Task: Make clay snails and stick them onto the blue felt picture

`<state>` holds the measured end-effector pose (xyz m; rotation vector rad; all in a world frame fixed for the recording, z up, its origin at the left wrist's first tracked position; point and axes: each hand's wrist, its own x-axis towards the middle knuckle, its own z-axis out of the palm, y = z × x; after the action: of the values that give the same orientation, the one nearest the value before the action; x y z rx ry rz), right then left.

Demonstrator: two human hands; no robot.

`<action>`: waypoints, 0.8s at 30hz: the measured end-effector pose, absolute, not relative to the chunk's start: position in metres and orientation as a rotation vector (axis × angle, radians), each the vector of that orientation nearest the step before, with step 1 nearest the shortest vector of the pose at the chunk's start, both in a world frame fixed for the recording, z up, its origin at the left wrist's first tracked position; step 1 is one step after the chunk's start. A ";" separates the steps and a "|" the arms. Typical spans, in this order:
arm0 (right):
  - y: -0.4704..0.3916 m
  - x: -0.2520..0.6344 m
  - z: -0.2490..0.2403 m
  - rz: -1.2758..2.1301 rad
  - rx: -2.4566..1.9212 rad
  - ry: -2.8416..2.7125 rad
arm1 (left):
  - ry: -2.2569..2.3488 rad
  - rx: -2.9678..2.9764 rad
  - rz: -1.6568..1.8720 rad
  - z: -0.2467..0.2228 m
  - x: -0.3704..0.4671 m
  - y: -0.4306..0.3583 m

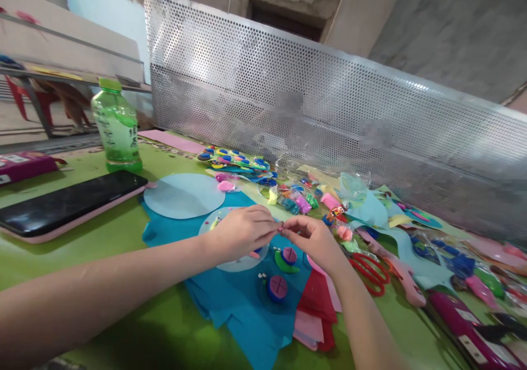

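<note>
My left hand and my right hand meet over the blue sheets, fingertips pinched together. Between them shows a tiny pink bit, probably modelling clay, mostly hidden by the fingers. Under my left hand lies a pale blue disc bearing small clay shapes, partly covered. Just below my hands sits a green clay snail with a pink, cross-marked shell. Nearer to me is a blue clay snail with white eyes and a similar pink shell.
At left are a black phone, a green drink bottle and a plain pale disc. Clay packets are strewn behind my hands. Red-handled scissors and a purple box lie right. A perforated metal panel stands behind.
</note>
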<state>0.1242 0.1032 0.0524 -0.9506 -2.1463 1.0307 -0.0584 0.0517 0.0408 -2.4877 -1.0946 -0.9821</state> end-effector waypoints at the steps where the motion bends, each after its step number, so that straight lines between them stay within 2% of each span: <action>1: 0.103 0.124 0.052 1.030 -0.955 -2.144 | -1.099 -2.490 -0.962 0.041 -0.058 0.052; 15: 0.094 0.116 0.054 1.127 -0.969 -2.066 | -1.117 -2.402 -0.784 0.043 -0.057 0.045; 18: 0.096 0.116 0.054 1.080 -0.944 -2.075 | -1.230 -2.406 -1.042 0.045 -0.056 0.044; 24: 0.107 0.130 0.057 0.775 -1.049 -1.918 | -1.819 -2.462 -1.726 0.051 -0.056 0.053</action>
<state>0.1297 0.1074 0.0571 -1.0491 -1.9178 0.7755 -0.0563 0.0529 0.0505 -2.4623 -1.8188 -1.7263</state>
